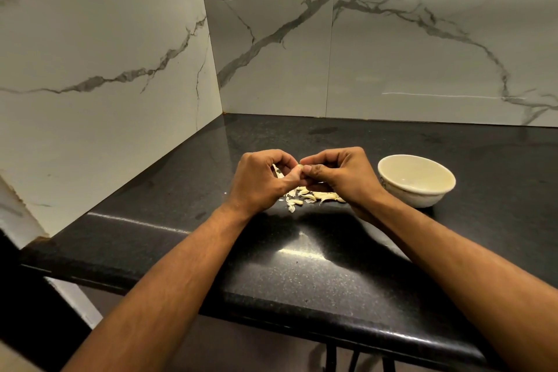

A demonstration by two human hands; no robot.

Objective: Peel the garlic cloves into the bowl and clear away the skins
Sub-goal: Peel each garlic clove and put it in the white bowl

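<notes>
I see the black speckled stone counter [302, 275] running into a corner where two white marble-veined wall panels [105, 48] meet at its far left. Its rounded near edge crosses the bottom of my view, and between that edge and the hands lies a broad stretch of bare, glossy stone. To the right of the hands, well in from the near edge, stands the round cream ceramic bowl [416, 180]; it looks empty from here. Behind it the counter runs bare to the back wall.

Both forearms reach in from the near edge and converge toward the middle of the counter. My left hand [259, 180] is raised just above the surface, fingers curled inward, thumb and fingertips pinching one small pale garlic clove [299, 167]. My right hand [341, 174] meets it from the other side, knuckles up, fingers curled, its fingertips nipped onto the same clove. The two hands touch at that point.

Directly beneath and just in front of them, a loose scatter of pale garlic cloves and papery skins [311, 197] lies on the counter, near the bowl but apart from it.
</notes>
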